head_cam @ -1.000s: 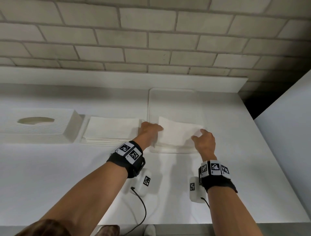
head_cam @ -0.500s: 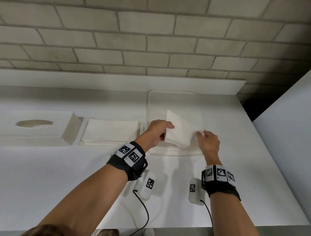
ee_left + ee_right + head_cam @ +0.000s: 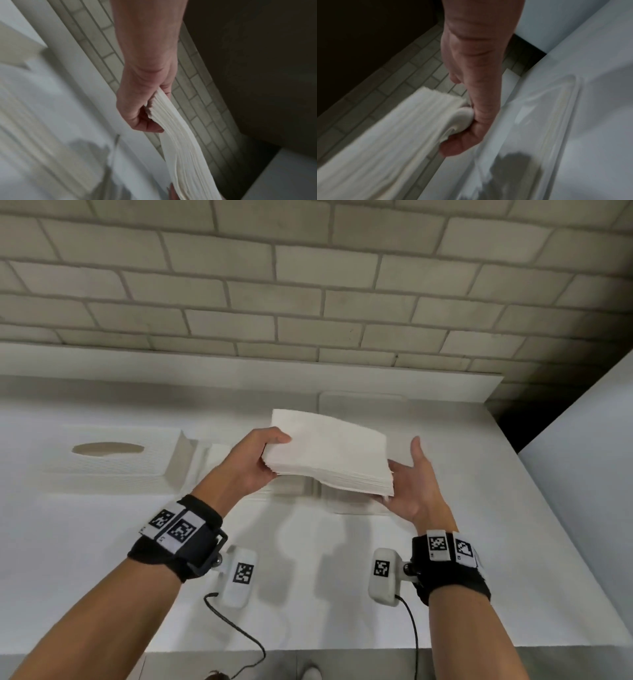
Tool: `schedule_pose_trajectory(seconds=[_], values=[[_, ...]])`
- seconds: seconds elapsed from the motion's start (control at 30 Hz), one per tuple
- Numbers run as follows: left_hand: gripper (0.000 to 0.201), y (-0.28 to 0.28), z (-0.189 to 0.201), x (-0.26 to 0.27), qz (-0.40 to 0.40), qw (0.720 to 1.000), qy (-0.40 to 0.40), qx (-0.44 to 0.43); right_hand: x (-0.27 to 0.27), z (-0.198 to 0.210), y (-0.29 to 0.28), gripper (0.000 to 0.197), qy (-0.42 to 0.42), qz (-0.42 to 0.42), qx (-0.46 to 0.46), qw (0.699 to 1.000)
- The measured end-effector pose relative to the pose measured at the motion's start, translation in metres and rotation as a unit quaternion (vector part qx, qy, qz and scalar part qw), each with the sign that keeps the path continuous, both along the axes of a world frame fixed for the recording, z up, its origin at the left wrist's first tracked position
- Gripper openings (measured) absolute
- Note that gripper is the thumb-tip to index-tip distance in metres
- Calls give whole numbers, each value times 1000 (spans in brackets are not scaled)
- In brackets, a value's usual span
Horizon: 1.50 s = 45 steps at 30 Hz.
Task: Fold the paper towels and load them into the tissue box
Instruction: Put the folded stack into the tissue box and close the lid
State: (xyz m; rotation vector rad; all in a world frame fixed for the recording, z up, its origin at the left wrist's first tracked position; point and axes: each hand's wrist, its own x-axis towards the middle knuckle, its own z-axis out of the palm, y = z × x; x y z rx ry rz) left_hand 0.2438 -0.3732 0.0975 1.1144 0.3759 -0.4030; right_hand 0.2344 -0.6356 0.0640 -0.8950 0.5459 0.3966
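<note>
A thick stack of folded white paper towels (image 3: 329,453) hangs in the air over the table, level between both hands. My left hand (image 3: 270,453) grips its left end, thumb on top and fingers beneath. My right hand (image 3: 404,477) holds the right end, fingers under it and thumb raised. The left wrist view shows the left hand (image 3: 147,112) curled round the stack's edge (image 3: 181,146). In the right wrist view the right hand (image 3: 471,121) is wrapped round the stack's end (image 3: 393,128). The white tissue box (image 3: 109,467), with an oval opening on top, sits at the left.
A second flat pile of towels (image 3: 219,460) lies between the box and the hands, partly hidden. A clear tray (image 3: 359,400) sits below and behind the lifted stack, also in the right wrist view (image 3: 559,108). A brick wall and ledge run behind; a white panel stands at right.
Both hands were down on the towels in the tray. They have since taken hold of the stack's two ends and lifted it up out of the tray, slightly leftward.
</note>
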Motion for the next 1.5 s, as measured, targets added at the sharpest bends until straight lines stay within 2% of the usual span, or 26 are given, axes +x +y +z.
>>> schedule_pose_trajectory(seconds=[0.1, 0.17, 0.27, 0.4, 0.5, 0.63, 0.73, 0.9, 1.0, 1.07, 1.2, 1.33, 1.5], values=[[21, 50, -15, -19, 28, 999, 18, 21, -4, -1, 42, 83, 11, 12, -28, 999], [23, 76, -21, -31, 41, 999, 15, 32, -6, -1, 69, 66, -1, 40, -52, 998], [21, 103, -26, -45, 54, 998, 17, 36, -13, -1, 103, 37, -13, 77, -33, 996], [31, 126, -41, -63, 66, 996, 45, 34, -25, -8, 135, 39, 4, 127, -32, 991], [37, 137, -55, -77, 62, 995, 60, 42, -33, -18, 148, 36, -3, 169, -104, 980], [36, 147, -63, -88, 35, 997, 58, 39, -37, -26, 150, 33, -22, 160, -161, 974], [46, 150, -64, -94, 8, 998, 32, 61, -42, -32, 147, 32, -34, 162, -181, 969], [53, 149, -78, -107, -6, 984, -38, 175, -61, -43, 141, 35, -83, 173, -218, 957], [45, 148, -88, -113, 0, 963, -103, 250, -72, -51, 138, 37, -143, 166, -227, 949], [48, 148, -95, -115, 4, 958, -125, 259, -78, -57, 138, 40, -166, 166, -231, 944], [50, 151, -112, -116, -25, 953, -120, 276, -89, -74, 139, 52, -178, 193, -242, 934], [42, 149, -119, -117, -29, 950, -134, 281, -94, -78, 141, 40, -207, 202, -292, 912], [43, 152, -123, -117, -36, 947, -146, 286, -95, -79, 140, 42, -217, 198, -298, 908]])
